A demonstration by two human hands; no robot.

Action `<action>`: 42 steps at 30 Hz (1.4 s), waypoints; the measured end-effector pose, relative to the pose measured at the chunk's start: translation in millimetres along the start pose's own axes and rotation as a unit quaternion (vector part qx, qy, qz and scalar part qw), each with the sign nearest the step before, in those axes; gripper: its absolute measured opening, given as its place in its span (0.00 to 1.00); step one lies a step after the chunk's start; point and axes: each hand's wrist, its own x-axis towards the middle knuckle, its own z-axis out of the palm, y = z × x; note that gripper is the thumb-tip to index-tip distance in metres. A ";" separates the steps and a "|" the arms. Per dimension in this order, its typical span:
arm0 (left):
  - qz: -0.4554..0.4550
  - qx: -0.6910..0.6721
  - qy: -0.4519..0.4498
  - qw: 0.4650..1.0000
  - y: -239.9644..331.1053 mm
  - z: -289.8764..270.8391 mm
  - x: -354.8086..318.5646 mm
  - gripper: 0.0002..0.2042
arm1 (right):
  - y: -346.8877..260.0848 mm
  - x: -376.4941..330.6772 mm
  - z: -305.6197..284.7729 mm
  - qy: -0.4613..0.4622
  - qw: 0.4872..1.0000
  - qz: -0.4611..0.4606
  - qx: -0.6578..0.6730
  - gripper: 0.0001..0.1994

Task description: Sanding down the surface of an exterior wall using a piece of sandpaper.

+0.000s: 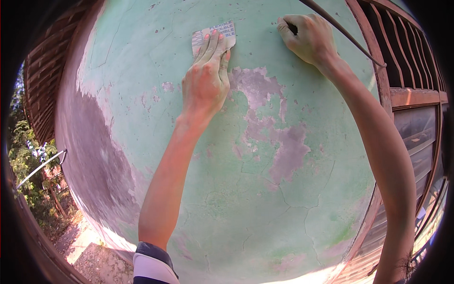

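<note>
I see my left hand (pixel 205 80) pressed flat, fingers extended, holding a sheet of sandpaper (pixel 213 38) against the upper part of the peeling green wall (pixel 265 189), while my right hand (pixel 307 38) rests curled against the wall nearby.

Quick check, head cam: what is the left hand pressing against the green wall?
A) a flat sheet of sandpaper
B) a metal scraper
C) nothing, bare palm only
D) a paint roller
A: the left hand lies flat with its fingers over a pale rectangular sandpaper sheet held against the peeling green wall; no roller or scraper shows. The right hand is curled against the wall further right.
</note>
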 end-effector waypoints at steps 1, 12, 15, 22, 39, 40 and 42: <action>-0.023 -0.020 -0.030 0.999 -6.6 -1.1 11.6 0.21 | -0.4 0.4 2.1 0.004 1.000 0.001 0.001 0.16; 0.023 -0.031 0.005 0.999 10.8 11.9 17.4 0.20 | 2.3 0.0 -1.9 -0.024 1.000 0.000 0.002 0.15; -0.020 -0.038 -0.018 0.999 -2.9 9.6 53.0 0.20 | -1.6 -0.8 -3.5 -0.035 0.999 0.008 0.018 0.15; -0.035 -0.068 -0.033 0.996 27.6 20.1 43.2 0.19 | 4.4 0.4 -0.5 -0.013 0.999 -0.020 0.028 0.11; 0.052 -0.084 -0.114 0.988 32.9 20.0 57.3 0.21 | 11.8 -5.7 0.7 -0.027 0.999 -0.018 0.019 0.11; 0.048 -0.080 -0.113 0.989 15.8 19.0 69.8 0.21 | 11.0 -5.4 -0.7 -0.022 0.999 -0.009 0.029 0.12; -0.065 -0.014 -0.046 0.997 -19.1 7.8 97.3 0.22 | 1.4 0.5 -4.3 -0.014 0.999 -0.009 0.045 0.13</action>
